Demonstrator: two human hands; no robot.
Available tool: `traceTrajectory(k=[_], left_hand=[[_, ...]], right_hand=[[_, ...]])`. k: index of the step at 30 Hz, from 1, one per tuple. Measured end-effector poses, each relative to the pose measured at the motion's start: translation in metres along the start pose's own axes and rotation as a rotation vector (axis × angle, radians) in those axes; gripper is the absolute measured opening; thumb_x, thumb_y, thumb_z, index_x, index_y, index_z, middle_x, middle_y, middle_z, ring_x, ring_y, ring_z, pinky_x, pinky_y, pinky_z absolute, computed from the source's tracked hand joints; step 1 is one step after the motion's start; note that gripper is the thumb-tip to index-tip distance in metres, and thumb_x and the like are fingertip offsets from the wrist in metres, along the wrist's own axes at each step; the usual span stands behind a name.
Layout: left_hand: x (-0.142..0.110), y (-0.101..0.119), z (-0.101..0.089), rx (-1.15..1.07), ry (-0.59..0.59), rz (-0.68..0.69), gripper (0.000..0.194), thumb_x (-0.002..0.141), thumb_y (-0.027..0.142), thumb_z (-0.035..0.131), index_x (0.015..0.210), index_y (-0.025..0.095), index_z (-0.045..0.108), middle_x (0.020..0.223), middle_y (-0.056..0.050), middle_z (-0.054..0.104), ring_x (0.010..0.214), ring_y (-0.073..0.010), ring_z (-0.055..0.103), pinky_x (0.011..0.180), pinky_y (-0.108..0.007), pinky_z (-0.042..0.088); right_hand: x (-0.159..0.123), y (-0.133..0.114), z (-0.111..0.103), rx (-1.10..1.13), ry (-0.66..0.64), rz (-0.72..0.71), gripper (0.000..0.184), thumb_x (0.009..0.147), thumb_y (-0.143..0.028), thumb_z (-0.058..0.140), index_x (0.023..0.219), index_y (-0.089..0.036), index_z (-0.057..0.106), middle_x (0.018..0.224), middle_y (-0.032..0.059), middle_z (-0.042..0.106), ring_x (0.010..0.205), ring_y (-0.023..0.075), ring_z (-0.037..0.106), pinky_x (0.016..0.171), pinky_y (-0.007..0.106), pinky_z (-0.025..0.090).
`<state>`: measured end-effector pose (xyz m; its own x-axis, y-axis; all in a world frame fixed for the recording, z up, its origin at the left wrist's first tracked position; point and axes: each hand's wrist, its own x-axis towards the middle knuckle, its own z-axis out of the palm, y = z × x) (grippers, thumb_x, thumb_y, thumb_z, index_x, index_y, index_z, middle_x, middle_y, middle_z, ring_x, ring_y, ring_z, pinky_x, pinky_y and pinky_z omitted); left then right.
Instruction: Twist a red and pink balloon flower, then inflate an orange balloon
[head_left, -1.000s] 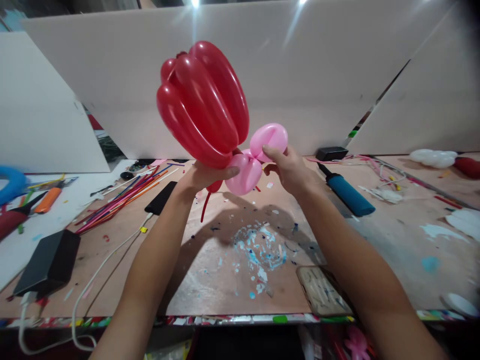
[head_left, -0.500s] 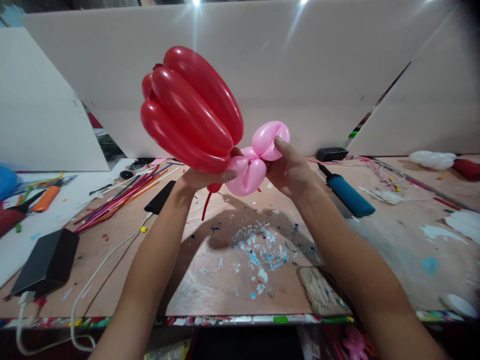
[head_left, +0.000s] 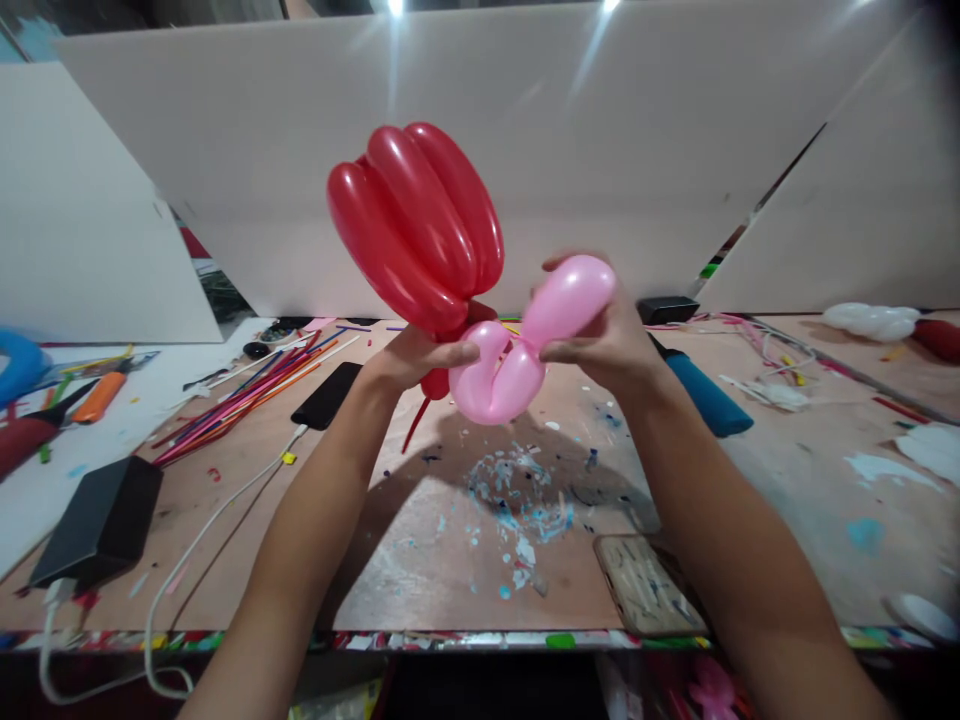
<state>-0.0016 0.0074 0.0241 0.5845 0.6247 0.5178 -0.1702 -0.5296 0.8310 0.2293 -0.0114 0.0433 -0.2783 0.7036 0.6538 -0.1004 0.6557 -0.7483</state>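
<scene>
Above the workbench hangs a red balloon (head_left: 420, 220) twisted into several long segments. A pink balloon (head_left: 499, 385) with rounded, folded lobes adjoins its lower end. My left hand (head_left: 424, 355) is closed around the place where red and pink meet, thumb on a pink lobe. Below that hand a small red bubble and a thin red tail (head_left: 415, 425) dangle. My right hand (head_left: 611, 335) grips the pink balloon's upper right lobe, with fingers behind it and the thumb under it near the twist.
Uninflated balloons (head_left: 247, 395) lie in a bundle at left, by a black power bank (head_left: 328, 395) and a black box (head_left: 101, 520) with white cable. A blue balloon pump (head_left: 705, 390) and a phone (head_left: 649, 585) lie at right. White panels (head_left: 480, 160) stand behind.
The red balloon has tipped more upright and shifted right and slightly down. My right hand has moved right, and the upper pink lobe now points up and to the right.
</scene>
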Motion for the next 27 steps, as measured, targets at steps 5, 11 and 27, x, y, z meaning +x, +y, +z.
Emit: traceTrajectory(k=[5,11,27], left_hand=[[-0.004,0.0,-0.007,0.03,0.099,0.031,0.048,0.065,0.047,0.083,0.102,0.02,0.068,0.107,-0.007,0.069,0.097,-0.0217,0.065,0.081,-0.031,0.054],[-0.001,0.007,0.002,0.099,0.072,-0.033,0.045,0.069,0.046,0.081,0.102,0.019,0.067,0.104,-0.008,0.069,0.097,-0.0209,0.064,0.084,-0.032,0.054],[0.011,0.005,0.019,-0.035,0.396,-0.136,0.049,0.07,0.06,0.076,0.088,0.017,0.062,0.083,-0.004,0.067,0.064,-0.0125,0.061,0.058,-0.026,0.05]], right_hand=[[0.009,0.009,-0.015,0.061,0.226,0.024,0.042,0.067,-0.049,0.084,0.088,-0.025,0.056,0.072,-0.0043,0.055,0.054,0.0077,0.049,0.044,0.021,0.042],[-0.003,-0.018,-0.004,-0.031,-0.072,0.159,0.07,0.058,-0.046,0.089,0.117,-0.027,0.058,0.097,0.0018,0.064,0.071,0.0142,0.062,0.053,0.026,0.051],[0.006,0.016,0.013,0.208,0.17,0.242,0.035,0.071,-0.04,0.071,0.1,-0.026,0.056,0.086,0.0003,0.063,0.079,0.0188,0.063,0.069,0.033,0.052]])
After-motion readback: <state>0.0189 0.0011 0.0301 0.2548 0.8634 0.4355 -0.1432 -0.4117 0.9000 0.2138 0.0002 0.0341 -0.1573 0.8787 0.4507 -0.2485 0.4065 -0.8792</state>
